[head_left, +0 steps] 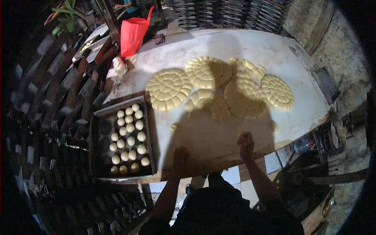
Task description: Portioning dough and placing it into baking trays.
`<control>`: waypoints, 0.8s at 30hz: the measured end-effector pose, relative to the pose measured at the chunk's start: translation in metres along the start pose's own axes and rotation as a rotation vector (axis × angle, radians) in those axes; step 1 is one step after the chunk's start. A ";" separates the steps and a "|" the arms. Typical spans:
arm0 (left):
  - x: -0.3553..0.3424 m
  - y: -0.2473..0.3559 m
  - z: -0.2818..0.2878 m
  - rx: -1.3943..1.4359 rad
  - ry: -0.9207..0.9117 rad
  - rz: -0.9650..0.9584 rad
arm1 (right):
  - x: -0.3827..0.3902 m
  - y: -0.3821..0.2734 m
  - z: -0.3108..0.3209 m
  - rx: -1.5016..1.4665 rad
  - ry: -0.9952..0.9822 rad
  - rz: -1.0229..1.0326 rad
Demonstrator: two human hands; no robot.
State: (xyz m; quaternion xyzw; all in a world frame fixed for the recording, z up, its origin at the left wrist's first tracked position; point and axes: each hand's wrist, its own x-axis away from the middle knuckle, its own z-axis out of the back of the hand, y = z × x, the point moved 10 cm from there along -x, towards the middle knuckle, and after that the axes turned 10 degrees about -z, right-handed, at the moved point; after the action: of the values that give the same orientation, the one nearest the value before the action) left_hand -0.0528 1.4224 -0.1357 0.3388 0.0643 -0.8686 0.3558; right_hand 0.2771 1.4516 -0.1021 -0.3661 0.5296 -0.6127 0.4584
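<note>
My left hand [181, 156] is low over the near edge of the pale table, in deep shadow, and its fingers cannot be made out. To its right, my right hand [245, 141] rests on the tabletop with fingers curled down; anything under them is hidden. Beyond both hands lie several flat dough rounds scored into pieces, among them one at the left [169, 89] and one at the right [277, 92]. A small dough piece [173, 127] sits on the table beyond my left hand. Left of that hand, a dark square tray [105, 156] holds rows of pale dough balls [130, 127].
A red bag [134, 36] stands at the table's far left corner, near a clear plastic bag [119, 65]. Stacked dark wooden slats [51, 82] line the left side. A plastic bottle [303, 145] is right of the table. Another person [131, 8] shows far back.
</note>
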 end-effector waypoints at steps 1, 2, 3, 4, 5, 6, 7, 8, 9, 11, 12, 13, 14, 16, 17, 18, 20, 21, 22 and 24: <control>-0.017 -0.001 -0.004 -0.003 -0.001 -0.009 | 0.011 0.020 -0.004 0.615 -0.122 0.233; -0.039 -0.006 -0.008 0.016 -0.049 0.021 | 0.019 0.053 -0.011 1.237 -0.236 0.450; -0.058 -0.014 -0.006 0.022 -0.100 0.063 | 0.007 0.046 -0.003 1.228 -0.237 0.447; -0.069 -0.026 0.002 0.014 -0.159 0.121 | 0.004 0.009 -0.004 1.043 -0.266 0.483; -0.084 -0.032 0.005 0.023 -0.214 0.169 | -0.002 -0.018 -0.001 0.871 -0.280 0.503; -0.098 -0.034 -0.002 0.039 -0.270 0.209 | -0.020 -0.009 -0.004 0.868 -0.277 0.489; -0.106 -0.047 -0.009 -0.044 -0.172 0.293 | -0.040 0.002 -0.023 0.879 -0.240 0.541; -0.129 -0.037 -0.025 -0.037 -0.189 0.294 | -0.051 0.012 -0.033 0.906 -0.196 0.573; -0.148 -0.021 -0.046 -0.022 -0.301 0.296 | -0.053 0.017 -0.052 0.840 -0.230 0.416; -0.129 -0.005 -0.078 -0.051 -0.476 0.320 | -0.047 0.019 -0.080 0.732 -0.301 0.294; -0.113 0.016 -0.086 -0.040 -0.479 0.313 | -0.025 0.038 -0.079 0.773 -0.451 0.304; -0.096 0.041 -0.071 0.068 -0.276 0.312 | 0.004 0.058 -0.079 0.804 -0.605 0.322; -0.080 0.059 -0.053 0.170 -0.072 0.307 | 0.030 0.076 -0.080 0.830 -0.759 0.343; -0.076 0.040 -0.030 0.254 0.135 0.302 | 0.026 0.084 -0.070 0.845 -0.921 0.379; -0.049 -0.004 -0.073 0.388 -0.481 0.554 | 0.006 0.072 -0.052 0.959 -0.912 0.428; 0.005 -0.021 -0.086 0.482 -1.096 0.814 | -0.011 0.059 -0.056 1.051 -0.912 0.509; -0.069 -0.041 -0.090 0.289 -0.969 0.611 | -0.052 0.037 -0.070 1.004 -0.756 0.434; -0.116 -0.041 -0.085 0.096 -0.837 0.408 | -0.070 0.029 -0.079 0.952 -0.602 0.359; -0.156 -0.027 -0.083 -0.078 -0.691 0.187 | -0.069 0.026 -0.090 0.957 -0.596 0.367; -0.138 -0.029 -0.096 0.083 -0.570 0.435 | -0.052 0.004 -0.095 0.816 -0.266 0.492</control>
State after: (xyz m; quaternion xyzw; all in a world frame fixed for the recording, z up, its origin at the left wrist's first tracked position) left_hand 0.0511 1.5565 -0.1251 0.1030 -0.1462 -0.8341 0.5218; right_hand 0.2049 1.5304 -0.1202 -0.0958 0.2543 -0.5917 0.7589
